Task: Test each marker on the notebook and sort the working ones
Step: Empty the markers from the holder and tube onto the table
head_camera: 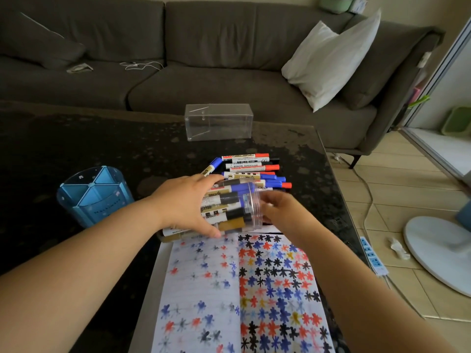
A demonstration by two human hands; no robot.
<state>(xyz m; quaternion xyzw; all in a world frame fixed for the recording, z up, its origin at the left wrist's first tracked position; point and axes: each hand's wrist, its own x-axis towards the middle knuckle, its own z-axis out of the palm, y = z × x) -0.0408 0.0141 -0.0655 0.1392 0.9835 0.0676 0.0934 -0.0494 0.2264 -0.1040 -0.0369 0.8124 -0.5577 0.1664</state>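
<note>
left hand (184, 202) grips tipped clear jar (237, 207) of markers (221, 200) above notebook (242, 289).

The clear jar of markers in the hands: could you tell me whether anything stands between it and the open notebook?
Nothing visible does. The left hand holds the clear jar on its side at the top edge of the notebook, while the right hand is at its mouth. The loose markers lie beyond it.
</note>
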